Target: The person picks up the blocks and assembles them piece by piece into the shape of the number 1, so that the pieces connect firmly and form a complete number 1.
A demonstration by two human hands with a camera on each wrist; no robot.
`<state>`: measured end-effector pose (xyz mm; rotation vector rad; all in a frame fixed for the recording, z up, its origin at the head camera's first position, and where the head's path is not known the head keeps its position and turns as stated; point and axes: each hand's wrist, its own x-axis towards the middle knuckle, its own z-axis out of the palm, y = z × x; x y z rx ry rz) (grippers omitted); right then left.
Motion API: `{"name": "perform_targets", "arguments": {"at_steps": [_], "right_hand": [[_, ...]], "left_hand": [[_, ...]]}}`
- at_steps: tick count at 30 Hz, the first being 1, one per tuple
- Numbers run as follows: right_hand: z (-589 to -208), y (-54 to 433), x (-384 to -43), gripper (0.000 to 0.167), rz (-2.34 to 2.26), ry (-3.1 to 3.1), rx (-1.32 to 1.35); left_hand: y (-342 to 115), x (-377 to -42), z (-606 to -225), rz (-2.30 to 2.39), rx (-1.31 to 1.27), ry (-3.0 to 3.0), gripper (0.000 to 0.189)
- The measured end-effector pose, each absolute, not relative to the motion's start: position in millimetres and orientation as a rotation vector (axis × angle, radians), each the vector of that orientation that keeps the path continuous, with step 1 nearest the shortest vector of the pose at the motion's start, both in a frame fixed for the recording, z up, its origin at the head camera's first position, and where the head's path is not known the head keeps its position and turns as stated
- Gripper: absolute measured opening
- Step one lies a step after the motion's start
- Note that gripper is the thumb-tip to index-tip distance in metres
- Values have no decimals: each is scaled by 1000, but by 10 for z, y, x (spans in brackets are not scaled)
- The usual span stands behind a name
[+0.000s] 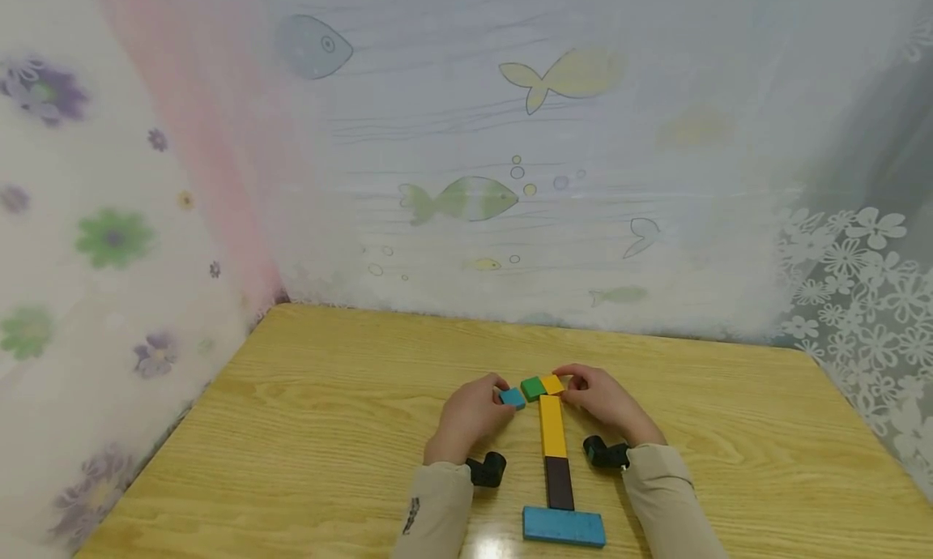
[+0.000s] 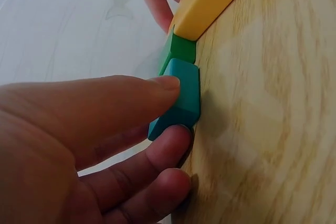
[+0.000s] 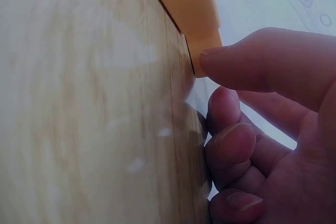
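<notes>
My left hand (image 1: 472, 414) pinches a small blue block (image 1: 513, 398) between thumb and fingers, low at the tabletop. Right beside it sits a small green block (image 2: 181, 50); whether the two touch, I cannot tell. A small yellow block (image 1: 552, 384) adjoins the green one on the right. My right hand (image 1: 599, 398) holds that yellow block, its thumb against the near side and a fingertip at the far edge. Below this row runs a long yellow block (image 1: 552, 426), then a dark brown block (image 1: 560, 484), with a wide blue block (image 1: 564, 526) lying crosswise at the bottom.
The blocks lie on a wood-grain table (image 1: 328, 413). A wall covering (image 1: 437, 138) with printed fish rises behind it, and a flowered one stands at the left. Black wrist cameras (image 1: 487, 469) jut inward from both sleeves, either side of the block column.
</notes>
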<state>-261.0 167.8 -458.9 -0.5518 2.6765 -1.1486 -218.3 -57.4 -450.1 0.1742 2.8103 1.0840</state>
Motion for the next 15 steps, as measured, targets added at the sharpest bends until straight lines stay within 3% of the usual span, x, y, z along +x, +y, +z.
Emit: {"name": "perform_targets", "arguments": {"at_steps": [15], "right_hand": [[-4611,1678,-2612,34,-1184,2654,-520]], "left_hand": [[-555,-2177,-4513,1096,174,2826,29]]}}
